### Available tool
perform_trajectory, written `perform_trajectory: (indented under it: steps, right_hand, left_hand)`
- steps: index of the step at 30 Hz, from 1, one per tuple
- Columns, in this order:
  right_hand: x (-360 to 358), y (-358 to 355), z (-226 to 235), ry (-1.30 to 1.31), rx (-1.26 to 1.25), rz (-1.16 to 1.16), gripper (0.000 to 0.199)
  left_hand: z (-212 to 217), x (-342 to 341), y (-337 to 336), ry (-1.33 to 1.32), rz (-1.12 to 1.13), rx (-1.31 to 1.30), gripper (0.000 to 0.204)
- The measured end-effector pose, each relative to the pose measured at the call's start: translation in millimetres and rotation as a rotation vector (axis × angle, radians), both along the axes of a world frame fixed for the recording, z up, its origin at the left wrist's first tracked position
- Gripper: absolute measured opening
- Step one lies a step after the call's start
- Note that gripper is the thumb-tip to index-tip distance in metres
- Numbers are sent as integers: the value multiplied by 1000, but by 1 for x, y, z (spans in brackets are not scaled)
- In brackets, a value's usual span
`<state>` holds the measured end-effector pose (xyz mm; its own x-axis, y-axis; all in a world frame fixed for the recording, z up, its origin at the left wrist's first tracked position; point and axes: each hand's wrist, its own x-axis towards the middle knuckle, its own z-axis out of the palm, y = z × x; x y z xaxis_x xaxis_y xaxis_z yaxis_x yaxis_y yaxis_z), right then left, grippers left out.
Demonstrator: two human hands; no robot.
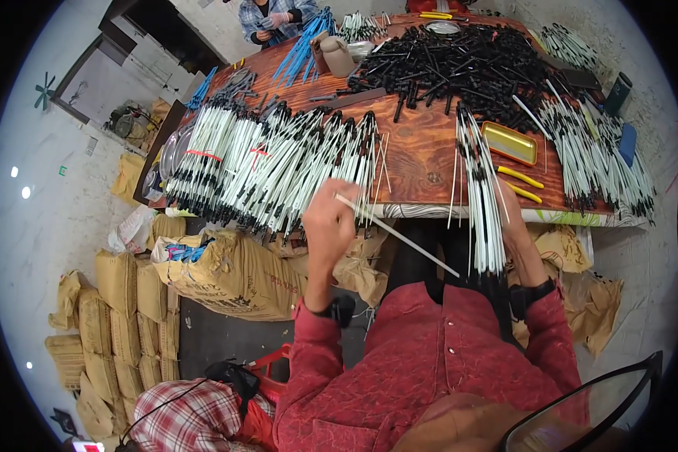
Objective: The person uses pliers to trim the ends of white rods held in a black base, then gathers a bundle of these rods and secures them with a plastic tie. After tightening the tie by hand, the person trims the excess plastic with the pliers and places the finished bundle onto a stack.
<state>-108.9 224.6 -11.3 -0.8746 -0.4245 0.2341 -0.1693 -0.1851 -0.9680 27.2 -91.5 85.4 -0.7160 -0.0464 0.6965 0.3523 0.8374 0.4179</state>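
My left hand (330, 222), closed in a pinch, holds a single thin white rod (410, 239) that slants down to the right over my lap. To its right lies a narrow bundle of white rods (484, 203) with black end pieces, its near end jutting past the table edge. My right hand (511, 218) is at the right side of this bundle, closed around it, with its fingers mostly hidden by the rods. Left of it, a wide row of white rods with black ends (279, 169) fills the table's near left, part of it tied with red bands.
Black plastic parts (452, 64) are heaped at the back of the wooden table (422, 158). Yellow-handled pliers (520, 184) and a gold tray (510, 143) lie right of the bundle, near more rods (587, 154). Brown sacks (226, 275) stand below left. A co-worker (271, 19) is across the table.
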Motion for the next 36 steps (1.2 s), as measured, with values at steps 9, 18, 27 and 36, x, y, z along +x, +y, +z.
perform_trajectory:
  steps: [9,18,27,36]
  right_hand:
    - [-16,-36,25,-575,-285,99,41]
    - [-24,-189,87,-429,-202,175,44]
    - [-33,-211,48,-355,352,76,42]
    - [-49,-196,14,-51,411,195,43]
  left_hand:
    - [-33,-32,-30,-215,114,-277,36]
    - [-12,-15,-49,-289,-39,-41,25]
    - [18,26,-88,-50,420,182,20]
    - [27,-46,-115,-328,580,143,23]
